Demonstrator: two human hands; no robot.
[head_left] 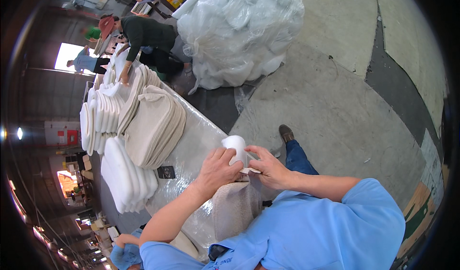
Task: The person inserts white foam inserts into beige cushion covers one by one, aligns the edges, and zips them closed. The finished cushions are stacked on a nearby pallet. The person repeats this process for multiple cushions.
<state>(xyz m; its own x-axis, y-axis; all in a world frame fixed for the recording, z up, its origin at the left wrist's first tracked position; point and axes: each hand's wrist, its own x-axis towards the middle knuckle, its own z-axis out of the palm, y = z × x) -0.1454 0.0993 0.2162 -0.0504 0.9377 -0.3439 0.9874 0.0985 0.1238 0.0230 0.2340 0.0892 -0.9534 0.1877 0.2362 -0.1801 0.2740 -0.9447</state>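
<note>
In front of my body, a beige textured fabric cover (233, 207) lies at the edge of a table wrapped in clear plastic. From its far end pokes a rounded piece of soft white padding (235, 144). My left hand (219, 168) is closed with its fingers curled over the padding where it meets the cover. My right hand (267, 168) is closed at the right side of that same end, thumb and fingers pinching the cover's pale edge beside the padding. How much padding lies inside the cover is hidden.
Stacked beige covers (155, 126) and white pads (125, 176) fill the table's left side, near a flat black object (166, 172). A co-worker in a dark top (143, 33) bends over the far end. A big plastic-wrapped white bundle (242, 33) stands on the floor beyond.
</note>
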